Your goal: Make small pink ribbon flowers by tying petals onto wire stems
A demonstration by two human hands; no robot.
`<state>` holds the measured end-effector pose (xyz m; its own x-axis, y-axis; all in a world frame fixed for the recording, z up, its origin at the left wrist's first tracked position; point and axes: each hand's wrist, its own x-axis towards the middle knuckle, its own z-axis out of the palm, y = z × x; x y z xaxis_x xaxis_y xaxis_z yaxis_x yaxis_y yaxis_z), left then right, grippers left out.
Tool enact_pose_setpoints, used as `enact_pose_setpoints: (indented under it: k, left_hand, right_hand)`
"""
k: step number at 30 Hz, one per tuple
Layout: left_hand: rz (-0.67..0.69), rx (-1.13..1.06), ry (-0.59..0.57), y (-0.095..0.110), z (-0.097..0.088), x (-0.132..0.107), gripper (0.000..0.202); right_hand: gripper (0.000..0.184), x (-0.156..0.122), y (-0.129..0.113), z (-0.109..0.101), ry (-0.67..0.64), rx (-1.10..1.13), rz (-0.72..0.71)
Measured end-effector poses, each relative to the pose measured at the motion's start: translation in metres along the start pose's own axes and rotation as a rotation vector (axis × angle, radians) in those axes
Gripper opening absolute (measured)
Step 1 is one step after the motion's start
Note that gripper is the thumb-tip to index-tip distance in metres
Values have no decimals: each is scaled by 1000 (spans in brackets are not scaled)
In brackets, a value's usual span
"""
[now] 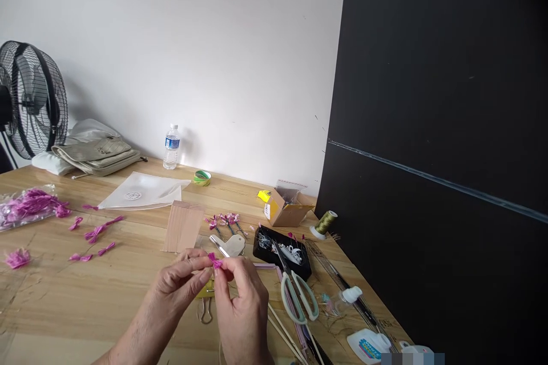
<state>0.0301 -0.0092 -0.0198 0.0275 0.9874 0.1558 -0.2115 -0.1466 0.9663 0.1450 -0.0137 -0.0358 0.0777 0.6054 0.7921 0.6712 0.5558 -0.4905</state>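
Note:
A small bright pink bunch of fibre or petals [214, 261] is pinched between the fingertips of both hands, above the table's front middle. My left hand [182, 280] grips its left side, thumb and forefinger together. From the right, my right hand [240, 296] pinches the same bunch. Just under the hands sits a yellow binder clip [206, 292], partly hidden. Beyond them lie a metal clip with a beige plate [231, 245], several pink flowers on dark stems [229, 220] and a piece of brown cardboard [183, 227].
Scissors [295, 291] lean on a black tray [261, 245] at the right, near an olive thread spool [326, 223], a small cardboard box [285, 211] and a glue bottle [369, 345]. Pink tufts [97, 230] lie left. A water bottle [171, 151] and fan [34, 100] stand behind.

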Motion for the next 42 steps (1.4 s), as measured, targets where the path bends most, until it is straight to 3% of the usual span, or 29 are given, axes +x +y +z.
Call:
enact_pose_setpoints:
  k: [7,15,20,26,31,36,39,42]
  left_hand:
    - [-381,-395,27,-5,8,-13,22]
    - [-511,-739,46,-6,11,-15,18]
    - [-481,-800,57,-10,10,-14,16]
    - [-434,-694,12,-9,3,-13,14]
    - [-426,-371,158,-3,-11,-7,24]
    - [-446,-161,66,6,-21,-3,25]
    - [-433,-144,22,11,-25,1,24]
    - [-401,-112,11,15,-32,4,21]
  right_hand:
    - [18,-1,0,4,33,-115,-91]
    - [24,-2,-4,7,-1,-277,-172]
    - [24,-2,-7,9,-9,-298,-207]
    - [18,-7,-9,8,-37,-250,-175]
    - [19,-17,-7,2,-104,-185,-156]
    - [21,-29,-4,-1,-182,-207,-160]
    - [21,-32,0,-4,-268,-163,-171]
    - [14,-29,7,-16,-457,-46,-161]
